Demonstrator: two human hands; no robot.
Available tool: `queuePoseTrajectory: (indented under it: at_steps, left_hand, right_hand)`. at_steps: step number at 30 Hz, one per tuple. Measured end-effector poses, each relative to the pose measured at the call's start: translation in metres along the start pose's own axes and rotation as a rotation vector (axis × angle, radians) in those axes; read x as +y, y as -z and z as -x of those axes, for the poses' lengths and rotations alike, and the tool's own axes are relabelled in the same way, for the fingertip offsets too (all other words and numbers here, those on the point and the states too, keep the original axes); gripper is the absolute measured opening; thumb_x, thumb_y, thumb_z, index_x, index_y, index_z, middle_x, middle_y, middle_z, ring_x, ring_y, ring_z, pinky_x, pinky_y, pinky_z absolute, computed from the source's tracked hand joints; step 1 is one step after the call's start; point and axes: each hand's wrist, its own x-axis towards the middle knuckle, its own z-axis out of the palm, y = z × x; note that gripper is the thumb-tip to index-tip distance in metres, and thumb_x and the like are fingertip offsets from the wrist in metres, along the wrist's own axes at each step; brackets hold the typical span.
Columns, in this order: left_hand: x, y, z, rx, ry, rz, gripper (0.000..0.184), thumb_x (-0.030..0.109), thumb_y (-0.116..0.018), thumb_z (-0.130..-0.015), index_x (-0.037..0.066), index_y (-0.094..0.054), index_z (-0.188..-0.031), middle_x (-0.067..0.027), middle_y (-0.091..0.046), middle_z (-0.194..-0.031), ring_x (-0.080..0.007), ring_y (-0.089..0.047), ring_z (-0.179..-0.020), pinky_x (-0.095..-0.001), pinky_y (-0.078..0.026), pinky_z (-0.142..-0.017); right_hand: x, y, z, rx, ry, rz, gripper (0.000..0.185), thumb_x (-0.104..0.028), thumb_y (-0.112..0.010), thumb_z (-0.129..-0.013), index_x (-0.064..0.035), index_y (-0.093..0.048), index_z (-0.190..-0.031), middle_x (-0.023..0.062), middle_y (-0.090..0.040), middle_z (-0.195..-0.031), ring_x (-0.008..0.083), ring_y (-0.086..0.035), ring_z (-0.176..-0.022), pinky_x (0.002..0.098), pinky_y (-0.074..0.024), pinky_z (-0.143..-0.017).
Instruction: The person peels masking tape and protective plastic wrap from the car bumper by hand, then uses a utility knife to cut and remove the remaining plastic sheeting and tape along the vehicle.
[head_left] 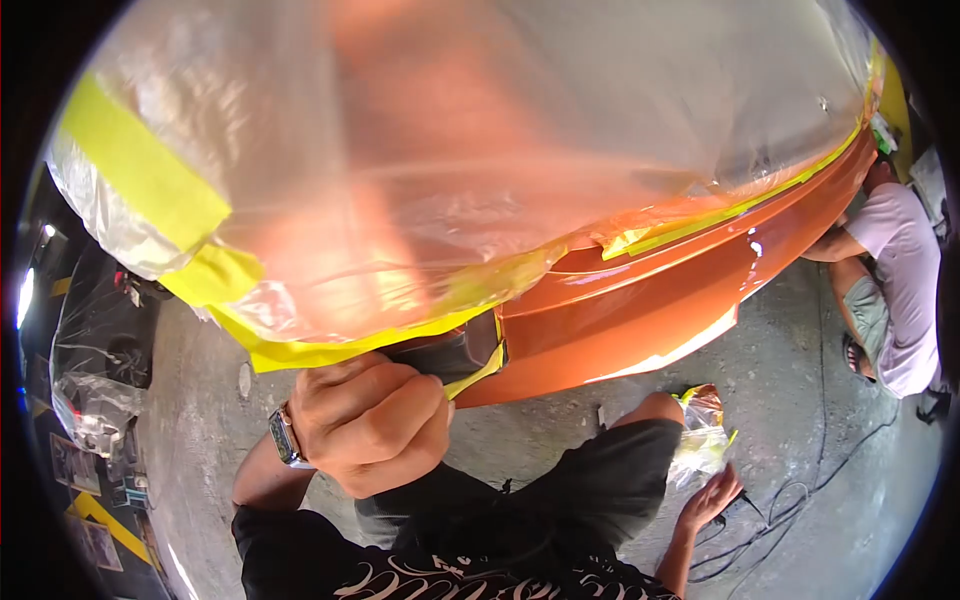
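My left hand [375, 425], wearing a watch [286, 438], is closed at the lower edge of an orange car panel [620, 310]. Its fingers are curled against yellow masking tape [330, 352], beside a dark glossy part [450, 350]; the fingertips are partly hidden. Clear plastic film [560, 110] covers the bodywork above, edged by the tape. Low at the right, my right hand [710, 500] is near the floor, fingers bent around or against something small and black that I cannot make out. Crumpled film with tape [703, 440] lies just above that hand.
A person in a pale shirt [900, 285] crouches at the panel's far right end. Black cables [790, 515] loop over the concrete floor [220, 400] beside my right hand. Plastic-draped items [100, 370] stand at the left.
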Motion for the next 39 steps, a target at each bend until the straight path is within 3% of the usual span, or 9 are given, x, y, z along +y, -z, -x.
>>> queuePoseTrajectory:
  at_steps: [2,4,6,10,13,21,27,36,39]
  left_hand:
    - [-0.001,-0.001,0.000,0.003,-0.014,-0.009,0.016,-0.001,-0.070,-0.060,0.005,-0.066,-0.075,-0.0076,-0.058,-0.096,-0.0167,-0.060,-0.065,-0.0286,-0.047,-0.057]
    - [-0.003,-0.004,0.000,0.031,-0.022,-0.015,0.015,0.000,-0.070,-0.061,0.005,-0.066,-0.075,-0.0080,-0.058,-0.097,-0.0168,-0.060,-0.065,-0.0284,-0.047,-0.057]
    - [-0.002,-0.005,0.001,0.057,-0.026,-0.016,0.014,0.000,-0.070,-0.062,0.006,-0.066,-0.074,-0.0084,-0.059,-0.097,-0.0170,-0.061,-0.066,-0.0282,-0.047,-0.057]
    - [-0.006,-0.007,0.003,0.071,-0.044,-0.044,0.011,0.001,-0.069,-0.065,0.006,-0.064,-0.073,-0.0094,-0.060,-0.098,-0.0177,-0.063,-0.067,-0.0277,-0.047,-0.055]
    - [-0.007,-0.007,0.002,0.058,-0.043,-0.018,0.008,0.001,-0.068,-0.068,0.005,-0.063,-0.073,-0.0094,-0.060,-0.097,-0.0179,-0.062,-0.067,-0.0279,-0.047,-0.054]
    - [-0.007,-0.009,-0.001,0.065,-0.035,-0.012,0.010,0.003,-0.068,-0.067,0.005,-0.061,-0.072,-0.0090,-0.059,-0.092,-0.0180,-0.062,-0.066,-0.0286,-0.047,-0.053]
    - [-0.005,-0.007,-0.002,0.073,-0.021,-0.017,0.010,0.000,-0.068,-0.066,0.005,-0.062,-0.072,-0.0081,-0.060,-0.092,-0.0181,-0.062,-0.066,-0.0287,-0.046,-0.054]
    - [-0.002,-0.010,0.000,0.097,0.010,-0.026,0.008,0.001,-0.069,-0.068,0.003,-0.065,-0.075,-0.0100,-0.063,-0.091,-0.0193,-0.062,-0.062,-0.0297,-0.046,-0.054]
    - [-0.003,-0.010,0.001,0.097,-0.010,-0.024,0.009,0.001,-0.069,-0.069,0.001,-0.067,-0.077,-0.0102,-0.063,-0.090,-0.0192,-0.061,-0.061,-0.0296,-0.045,-0.054]
  right_hand:
    - [-0.116,0.015,-0.045,-0.048,0.263,-0.002,0.034,-0.015,-0.051,-0.102,-0.0003,-0.059,-0.131,0.0190,-0.049,-0.133,0.0329,-0.045,-0.128,0.0431,-0.0313,-0.111]
    - [-0.211,0.016,-0.069,-0.142,0.531,-0.165,0.045,-0.033,-0.064,-0.092,-0.0055,-0.063,-0.128,0.0156,-0.051,-0.127,0.0341,-0.045,-0.124,0.0502,-0.0341,-0.107]
    - [-0.294,0.023,-0.090,-0.348,1.012,-0.041,0.050,-0.045,-0.067,-0.087,-0.0134,-0.066,-0.126,0.0126,-0.051,-0.131,0.0322,-0.044,-0.126,0.0525,-0.0337,-0.106]
    - [-0.361,-0.013,-0.089,-0.384,1.296,0.042,0.053,-0.061,-0.064,-0.084,-0.0226,-0.071,-0.120,0.0122,-0.048,-0.142,0.0373,-0.037,-0.132,0.0568,-0.0223,-0.113]
    - [-0.371,-0.034,-0.090,-0.420,1.346,0.022,0.052,-0.059,-0.066,-0.082,-0.0236,-0.070,-0.120,0.0056,-0.045,-0.148,0.0350,-0.035,-0.136,0.0574,-0.0208,-0.115]
    - [-0.383,-0.045,-0.099,-0.521,1.390,-0.028,0.056,-0.055,-0.070,-0.076,-0.0154,-0.067,-0.115,0.0031,-0.040,-0.155,0.0299,-0.035,-0.140,0.0563,-0.0225,-0.116]
    - [-0.384,-0.034,-0.115,-0.547,1.220,-0.177,0.053,-0.039,-0.079,-0.074,-0.0138,-0.066,-0.118,0.0132,-0.040,-0.152,0.0353,-0.035,-0.139,0.0566,-0.0228,-0.115]
    - [-0.382,-0.050,-0.110,-0.608,1.314,-0.198,0.050,-0.047,-0.074,-0.076,-0.0128,-0.068,-0.113,0.0118,-0.040,-0.152,0.0357,-0.034,-0.140,0.0580,-0.0239,-0.115]
    - [-0.382,-0.039,-0.122,-0.579,1.236,-0.270,0.047,-0.040,-0.075,-0.076,-0.0082,-0.067,-0.110,0.0148,-0.043,-0.148,0.0350,-0.039,-0.134,0.0566,-0.0274,-0.112]
